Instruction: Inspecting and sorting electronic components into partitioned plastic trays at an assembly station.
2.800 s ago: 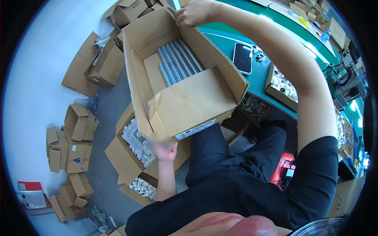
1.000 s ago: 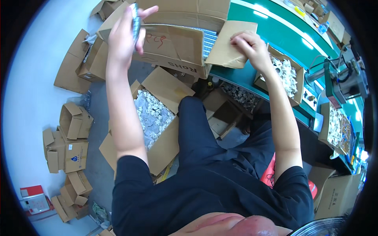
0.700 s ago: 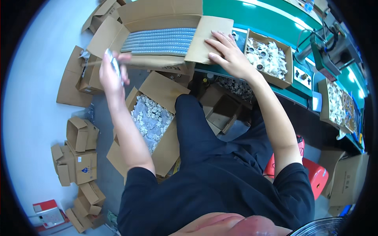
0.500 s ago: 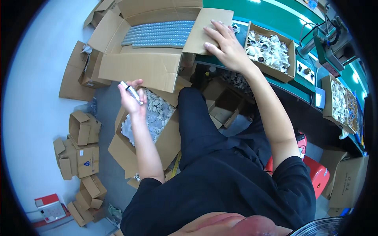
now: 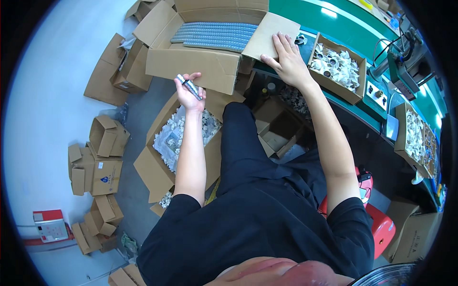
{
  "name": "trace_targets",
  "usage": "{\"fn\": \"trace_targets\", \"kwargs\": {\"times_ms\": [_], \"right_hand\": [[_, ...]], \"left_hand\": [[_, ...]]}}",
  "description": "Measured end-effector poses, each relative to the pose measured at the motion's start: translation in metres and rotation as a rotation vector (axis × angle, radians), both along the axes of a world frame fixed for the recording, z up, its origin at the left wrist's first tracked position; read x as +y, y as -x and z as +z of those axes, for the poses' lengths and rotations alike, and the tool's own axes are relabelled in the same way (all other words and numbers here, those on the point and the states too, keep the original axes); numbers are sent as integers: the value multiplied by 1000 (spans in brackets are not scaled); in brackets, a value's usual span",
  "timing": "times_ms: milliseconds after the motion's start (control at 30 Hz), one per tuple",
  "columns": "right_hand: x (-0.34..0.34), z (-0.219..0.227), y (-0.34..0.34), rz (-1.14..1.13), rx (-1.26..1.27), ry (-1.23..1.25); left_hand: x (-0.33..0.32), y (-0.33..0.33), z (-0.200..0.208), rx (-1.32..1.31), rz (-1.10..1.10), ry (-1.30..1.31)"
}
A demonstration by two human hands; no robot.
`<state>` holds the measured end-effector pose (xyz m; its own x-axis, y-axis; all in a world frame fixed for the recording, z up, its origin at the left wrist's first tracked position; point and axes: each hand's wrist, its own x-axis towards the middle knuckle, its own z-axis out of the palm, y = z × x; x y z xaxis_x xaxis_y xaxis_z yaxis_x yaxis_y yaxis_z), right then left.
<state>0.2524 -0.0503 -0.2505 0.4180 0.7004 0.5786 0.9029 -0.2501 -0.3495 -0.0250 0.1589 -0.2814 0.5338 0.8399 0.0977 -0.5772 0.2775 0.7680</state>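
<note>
My left hand (image 5: 192, 97) is closed round a short silver metal cylinder (image 5: 190, 88) with a dark band across it; its exact kind I cannot make out. That hand is just in front of the near flap of a big open cardboard box (image 5: 195, 69). Inside the box lie long rows of silvery round pieces (image 5: 222, 35), packed side by side. My right hand (image 5: 290, 62) lies on the box's right flap (image 5: 262, 38), fingers stretched out, holding nothing.
Right of the flap, a carton of white bladed parts (image 5: 336, 66) stands on the green bench (image 5: 307, 19), before a bench machine (image 5: 405, 66). Below my left hand is an open carton of small white pieces (image 5: 174, 138). Emptied cartons (image 5: 107, 174) line the wall.
The whole view has shifted, so the box appears further right and higher. My left hand still grips the silver cylinder, and my right hand stays on the flap.
</note>
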Motion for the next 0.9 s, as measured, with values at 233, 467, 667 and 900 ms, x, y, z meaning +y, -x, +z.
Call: {"fn": "trace_targets", "kwargs": {"times_ms": [233,467,667,900], "right_hand": [[-45,35,2,135,-185,-270],[-101,64,56,229,112,-594],[-5,108,88,602,415,-571],[122,113,91,241,303,519]], "left_hand": [[-6,25,51,-30,-63,-184],[-39,41,103,-137,-125,-267],[-9,39,147,-216,-230,-366],[104,-18,171,175,95,-309]]}}
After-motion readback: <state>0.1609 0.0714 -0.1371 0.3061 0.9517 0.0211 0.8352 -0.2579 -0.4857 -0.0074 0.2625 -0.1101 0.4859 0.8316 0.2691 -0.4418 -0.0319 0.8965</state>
